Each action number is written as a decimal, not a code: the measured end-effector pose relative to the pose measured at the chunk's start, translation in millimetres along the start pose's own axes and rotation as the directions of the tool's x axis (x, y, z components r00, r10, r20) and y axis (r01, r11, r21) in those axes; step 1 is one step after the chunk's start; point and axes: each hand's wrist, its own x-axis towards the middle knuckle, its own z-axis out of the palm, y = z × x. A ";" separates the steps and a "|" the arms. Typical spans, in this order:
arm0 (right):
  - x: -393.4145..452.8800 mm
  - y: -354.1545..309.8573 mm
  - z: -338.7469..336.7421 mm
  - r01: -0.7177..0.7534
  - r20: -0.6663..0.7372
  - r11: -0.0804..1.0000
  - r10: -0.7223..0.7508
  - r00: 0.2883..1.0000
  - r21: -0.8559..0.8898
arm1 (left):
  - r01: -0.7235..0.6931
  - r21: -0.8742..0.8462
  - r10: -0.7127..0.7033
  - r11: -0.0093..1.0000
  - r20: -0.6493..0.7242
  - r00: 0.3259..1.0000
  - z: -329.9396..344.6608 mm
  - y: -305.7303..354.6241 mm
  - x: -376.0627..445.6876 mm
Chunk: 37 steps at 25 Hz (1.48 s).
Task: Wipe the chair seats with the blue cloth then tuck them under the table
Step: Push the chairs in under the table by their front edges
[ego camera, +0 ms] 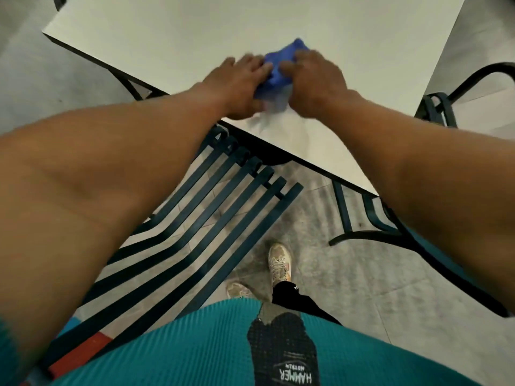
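The white rectangular table top with a dark edge fills the upper frame, one corner pointing toward the person. Below it stands a dark metal slatted chair, its front slats at the table edge and the rest standing out over the grey floor; a second dark metal chair with a teal seat sits at right, partly under the table. A third dark chair frame shows at the far right edge.

Both forearms reach forward. The left hand and right hand lie on the table top with the crumpled blue cloth bunched between them, fingers curled onto it from either side. Motion blur prevents confirming how firmly it is pinched.

Assessment: the cloth is being gathered or folded; no seat contact observed. The next move calls for lifting the cloth clear and bringing it down to the slatted seat.
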 end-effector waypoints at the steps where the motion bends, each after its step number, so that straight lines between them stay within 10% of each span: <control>1: -10.1 0.8 20.4 -0.015 0.163 0.999 0.021 0.986 -0.037 | 0.005 -0.019 -0.002 1.000 0.143 0.990 20.1 6.4 -1.5; 6: -9.6 -11.9 45.1 -0.090 0.103 0.993 0.082 0.991 0.072 | 0.051 -0.189 -0.078 0.981 -0.137 0.988 39.1 22.6 8.9; 19: -4.7 1.8 64.0 0.002 0.174 0.994 -0.021 0.985 0.110 | 0.023 -0.215 -0.020 0.976 0.015 1.000 50.0 11.1 9.9; 28: -25.0 -45.1 37.5 0.028 -0.041 0.978 -0.020 0.999 0.205 | -0.044 -0.144 0.008 0.989 -0.246 0.969 38.4 12.4 -40.5; 32: -67.3 -100.5 51.5 0.116 -0.068 0.955 -0.101 0.993 0.271 | -0.050 -0.137 0.050 0.989 -0.005 0.999 48.8 -4.5 -98.4; 37: -133.3 -191.5 99.6 -0.092 0.438 0.976 -0.004 0.899 0.197 | -0.024 0.136 -0.052 0.990 0.527 0.848 93.2 -48.1 -220.9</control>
